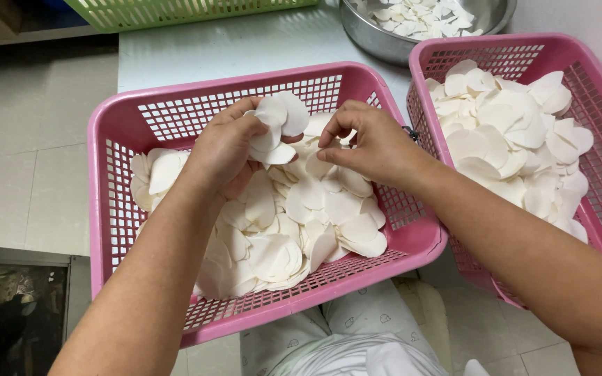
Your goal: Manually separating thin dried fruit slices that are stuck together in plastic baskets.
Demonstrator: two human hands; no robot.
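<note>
My left hand [223, 150] holds a small stack of thin white round slices [277, 125] above a pink plastic basket [116, 125]. More of the same white slices [294, 230] fill that basket in a loose heap. My right hand [371, 143] hovers just right of the stack, thumb and fingertips pinched together near a slice; whether it grips one is hard to tell. The basket rests on my lap, above patterned trousers [357, 327].
A second pink basket [593, 76] of white slices [510, 139] stands to the right. A steel bowl [377, 38] with more slices sits behind. A green basket [175, 12] lies at the top left. Tiled floor [29, 160] spreads on the left.
</note>
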